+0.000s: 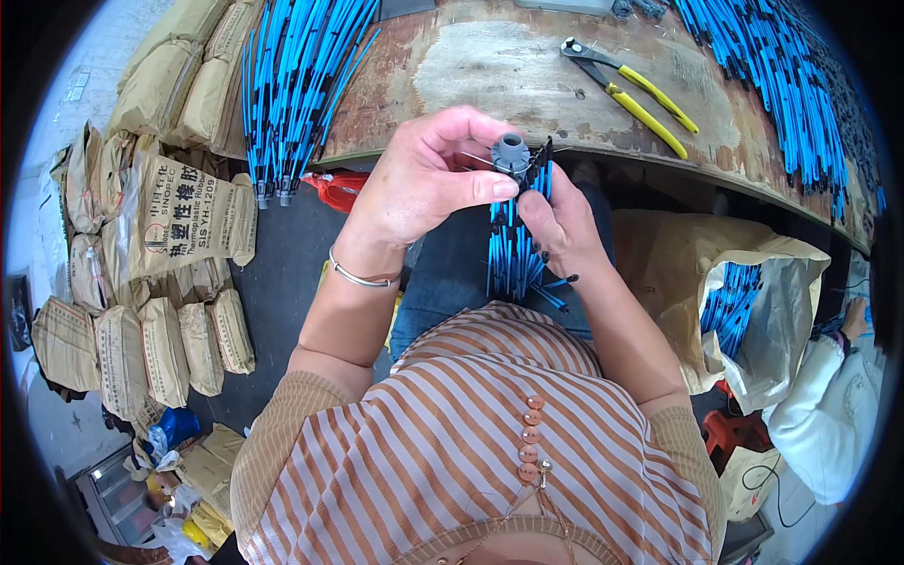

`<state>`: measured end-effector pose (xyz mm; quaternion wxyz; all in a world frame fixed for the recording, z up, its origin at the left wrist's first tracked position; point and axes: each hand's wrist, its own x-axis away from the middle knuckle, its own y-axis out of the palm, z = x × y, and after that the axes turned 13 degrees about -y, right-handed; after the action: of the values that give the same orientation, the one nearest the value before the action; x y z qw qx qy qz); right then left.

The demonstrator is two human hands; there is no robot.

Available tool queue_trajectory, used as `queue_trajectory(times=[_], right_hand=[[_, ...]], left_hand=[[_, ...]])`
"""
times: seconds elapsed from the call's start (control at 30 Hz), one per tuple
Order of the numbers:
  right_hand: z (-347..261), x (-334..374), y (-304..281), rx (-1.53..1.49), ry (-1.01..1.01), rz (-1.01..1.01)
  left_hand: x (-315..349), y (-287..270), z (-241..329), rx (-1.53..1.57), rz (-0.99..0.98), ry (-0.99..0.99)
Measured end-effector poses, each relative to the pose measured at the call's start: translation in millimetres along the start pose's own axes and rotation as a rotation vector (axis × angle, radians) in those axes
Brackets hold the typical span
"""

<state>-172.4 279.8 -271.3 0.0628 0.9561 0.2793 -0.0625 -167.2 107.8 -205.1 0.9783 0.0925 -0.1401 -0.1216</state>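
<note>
Just off the table's near edge, my left hand is closed on a grey ribbed plastic hub with a round hole in its top. Its thumb presses against the hub's side. Thin blue rods with black joints hang in a bundle below the hub, over my lap. My right hand pinches the upper part of this bundle, thumb and fingers closed beside the hub. A thin light wire or rod tip sticks out near each hand. The exact grip of the fingers behind the hub is hidden.
Cutters with yellow handles lie on the worn wooden table. Piles of blue rods hang over its edge at left and right. Brown paper sacks stack at left. An open paper bag holds more rods; beyond it shows another person's white sleeve.
</note>
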Motion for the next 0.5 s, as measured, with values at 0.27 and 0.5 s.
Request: queue_trajectory(times=[0.27, 0.5], right_hand=[[-0.9, -2.2, 3.9, 0.008, -0.068, 0.025], [4.0, -2.3, 9.1, -0.041, -0.071, 0.057]], left_hand=[[1.6, -3.5, 2.0, 0.018, 0.013, -0.012], [0.3, -6.2, -2.4, 0.069, -0.008, 0.0]])
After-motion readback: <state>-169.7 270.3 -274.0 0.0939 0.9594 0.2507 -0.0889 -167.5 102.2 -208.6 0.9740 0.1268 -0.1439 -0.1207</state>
